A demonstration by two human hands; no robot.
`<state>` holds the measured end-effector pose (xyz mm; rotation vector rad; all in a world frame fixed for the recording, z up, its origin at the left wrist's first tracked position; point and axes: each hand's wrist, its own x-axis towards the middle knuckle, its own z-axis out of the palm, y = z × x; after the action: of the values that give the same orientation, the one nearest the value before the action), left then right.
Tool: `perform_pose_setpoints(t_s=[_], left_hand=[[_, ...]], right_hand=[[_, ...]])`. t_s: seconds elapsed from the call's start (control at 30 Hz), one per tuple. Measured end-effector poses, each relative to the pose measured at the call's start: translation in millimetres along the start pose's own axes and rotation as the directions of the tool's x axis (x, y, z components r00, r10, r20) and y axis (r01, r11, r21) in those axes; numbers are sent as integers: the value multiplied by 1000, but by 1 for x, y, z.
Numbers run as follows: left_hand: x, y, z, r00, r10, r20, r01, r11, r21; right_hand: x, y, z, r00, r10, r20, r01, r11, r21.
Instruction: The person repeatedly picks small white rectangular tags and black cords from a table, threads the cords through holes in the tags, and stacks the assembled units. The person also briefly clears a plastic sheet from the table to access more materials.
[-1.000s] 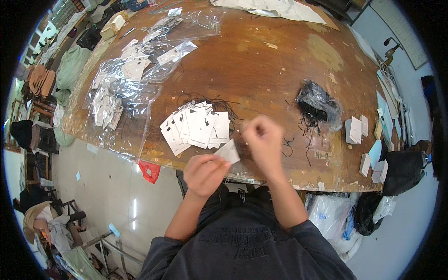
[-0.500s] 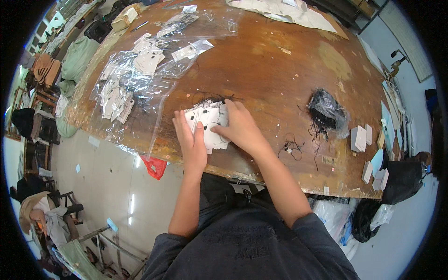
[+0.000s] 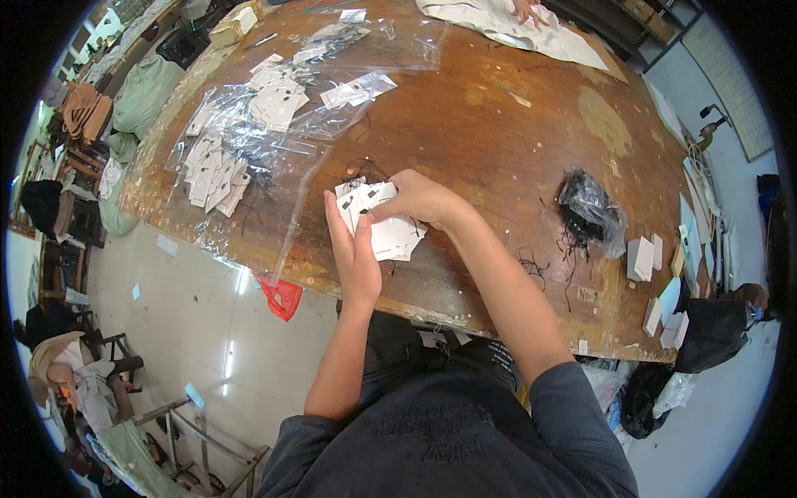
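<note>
The tags (image 3: 375, 222), a fanned pile of white card tags with black strings, lie on the brown table (image 3: 498, 124) close to its near edge, which runs just below the pile and drops to the pale floor (image 3: 191, 307). To the right of the pile the tabletop is bare wood as far as the black string bundle (image 3: 589, 212) in its clear wrap, well apart; beyond the pile, a strip of bare wood separates it from the clear bags (image 3: 249, 133) of more tags spread over the left part of the table. A red scrap (image 3: 281, 296) hangs at the table edge just left of the hands. The left hand (image 3: 355, 257) stands on edge, fingers straight and together, pressed flat against the left side of the pile. The right hand (image 3: 415, 199) arches over the pile from the right, its fingers curled down and closed on the upper tags, pushing them toward the left palm. Both forearms rise from the lower edge, the right one crossing the table edge at a slant.
</note>
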<state>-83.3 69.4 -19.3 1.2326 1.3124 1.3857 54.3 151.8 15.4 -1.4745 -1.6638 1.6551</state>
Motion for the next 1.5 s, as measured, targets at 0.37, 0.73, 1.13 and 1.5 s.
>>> perform_pose_setpoints(t_s=[0.37,0.73,1.13,1.5], left_hand=[[1,-6,-4,996,69,-50,-84,881,-466],[0,-12,0,991,91,-100,-127,886,-446],[78,-7,-135,814,237,531,-564,103,819],[84,16,-163,925,150,349,-228,954,193]], right_hand=[[-3,8,27,955,-109,-277,132,989,68],[-8,8,25,994,-74,-84,100,923,371],[-11,14,42,969,-61,-240,222,639,736],[54,-30,93,989,-122,-88,145,620,771]])
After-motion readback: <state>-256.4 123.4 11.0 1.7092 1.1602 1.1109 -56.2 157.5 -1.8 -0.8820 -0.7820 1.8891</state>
